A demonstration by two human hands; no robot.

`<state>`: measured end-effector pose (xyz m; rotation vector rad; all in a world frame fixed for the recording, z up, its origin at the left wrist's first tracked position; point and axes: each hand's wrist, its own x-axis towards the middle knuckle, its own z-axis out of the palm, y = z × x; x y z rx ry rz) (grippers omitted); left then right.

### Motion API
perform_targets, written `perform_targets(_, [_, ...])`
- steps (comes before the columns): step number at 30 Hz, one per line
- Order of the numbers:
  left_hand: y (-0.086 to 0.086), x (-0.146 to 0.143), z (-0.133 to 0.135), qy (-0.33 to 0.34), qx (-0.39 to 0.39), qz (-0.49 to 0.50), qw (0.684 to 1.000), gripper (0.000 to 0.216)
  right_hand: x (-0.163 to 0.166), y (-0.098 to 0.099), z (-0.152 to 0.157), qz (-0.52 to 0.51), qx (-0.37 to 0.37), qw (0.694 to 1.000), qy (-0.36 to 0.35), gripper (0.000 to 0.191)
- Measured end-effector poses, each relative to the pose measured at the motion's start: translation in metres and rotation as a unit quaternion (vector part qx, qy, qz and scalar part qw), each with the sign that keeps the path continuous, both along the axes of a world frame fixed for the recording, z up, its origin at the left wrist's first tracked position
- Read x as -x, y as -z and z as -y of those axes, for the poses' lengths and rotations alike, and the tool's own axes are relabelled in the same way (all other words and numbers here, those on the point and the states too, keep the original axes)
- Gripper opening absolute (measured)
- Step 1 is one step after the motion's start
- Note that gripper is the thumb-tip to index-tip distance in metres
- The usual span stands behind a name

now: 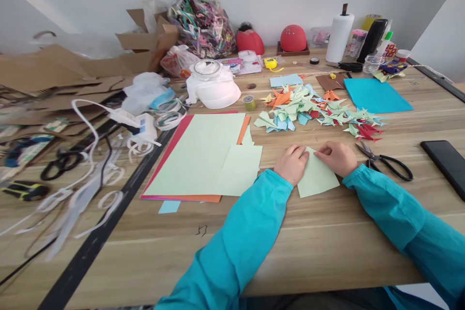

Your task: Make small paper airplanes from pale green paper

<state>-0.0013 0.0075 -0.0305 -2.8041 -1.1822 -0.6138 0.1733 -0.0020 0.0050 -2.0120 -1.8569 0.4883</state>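
A small pale green sheet of paper (317,177) lies on the wooden table in front of me. My left hand (291,162) holds its upper left edge, fingers curled and close together. At the top edge, my right hand (337,157) pinches the paper between thumb and fingers. Just left of my left hand lies another pale green piece (241,170), partly over a stack of large sheets (196,155) with green on top and red and orange edges showing. Beyond my hands is a pile of folded paper figures (300,104) in green, blue, orange and red.
Black-handled pliers (385,159) lie right of my right hand, with a phone (446,164) farther right. A bright blue sheet (378,95) sits behind. Cables (90,174), black scissors (62,163) and cardboard (47,68) crowd the left side. A paper towel roll (339,38) stands at the back.
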Motion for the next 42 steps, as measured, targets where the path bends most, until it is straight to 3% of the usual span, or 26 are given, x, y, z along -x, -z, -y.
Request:
perform_targets(10, [-0.0026, -0.0028, 0.0018, -0.047, 0.02, -0.013, 0.999, 0.033, 0.0013, -0.0009, 0.0025, 0.026, 0.006, 1.0, 0.004, 0.021])
perform_targets(16, [-0.0031, -0.0017, 0.0016, -0.028, 0.0, -0.02, 0.999, 0.029, 0.0025, -0.0044, 0.0024, 0.072, 0.011, 0.997, 0.012, 0.029])
perform_targets(25, [0.0031, 0.0015, -0.0019, 0.0, -0.042, -0.013, 0.999, 0.026, 0.0006, -0.0036, 0.0008, 0.021, 0.024, 0.999, 0.013, 0.021])
perform_targets(38, [0.0041, 0.0024, -0.0027, 0.005, -0.049, 0.008, 0.999, 0.026, 0.0003, 0.0, 0.0026, 0.052, -0.007, 0.999, 0.003, 0.016])
perform_targets(42, [0.0041, 0.002, -0.0025, 0.006, -0.054, 0.0, 0.999, 0.025, 0.0025, 0.0042, 0.0063, 0.077, -0.046, 0.996, -0.01, 0.014])
